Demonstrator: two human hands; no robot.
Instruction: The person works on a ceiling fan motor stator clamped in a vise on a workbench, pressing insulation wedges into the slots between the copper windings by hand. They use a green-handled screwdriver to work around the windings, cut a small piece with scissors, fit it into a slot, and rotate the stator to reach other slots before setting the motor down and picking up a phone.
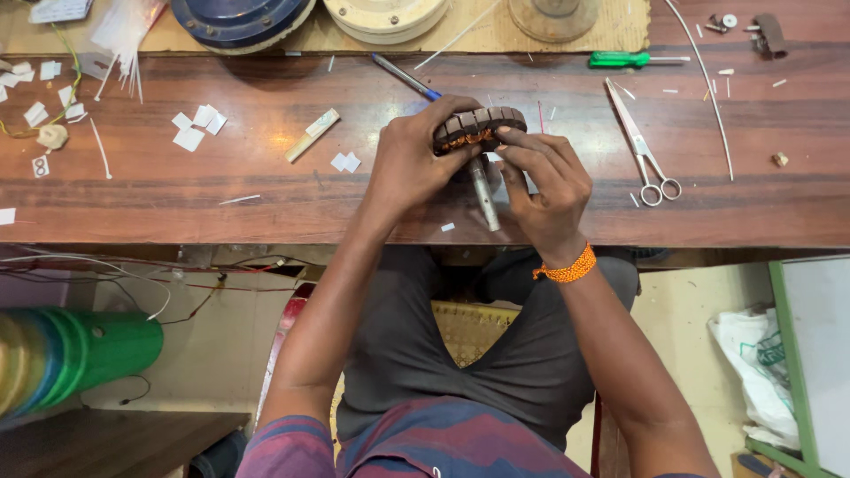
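Both hands hold a round motor stator (478,125) with dark laminated teeth and copper windings, raised on edge just above the wooden workbench (221,190). My left hand (414,159) wraps its left side, fingers curled over the rim. My right hand (542,181), an orange thread band at the wrist, pinches its right edge with the fingertips. A metal shaft (484,195) sticks down from the stator between the two hands.
On the bench: scissors (643,146) to the right, a green-handled screwdriver (630,59), a blue pen (403,76), a small flat stick (312,135), scattered white paper bits (197,127) and a long white wire (708,80). Round motor covers (241,19) line the far edge. Green rolls (84,350) lie below left.
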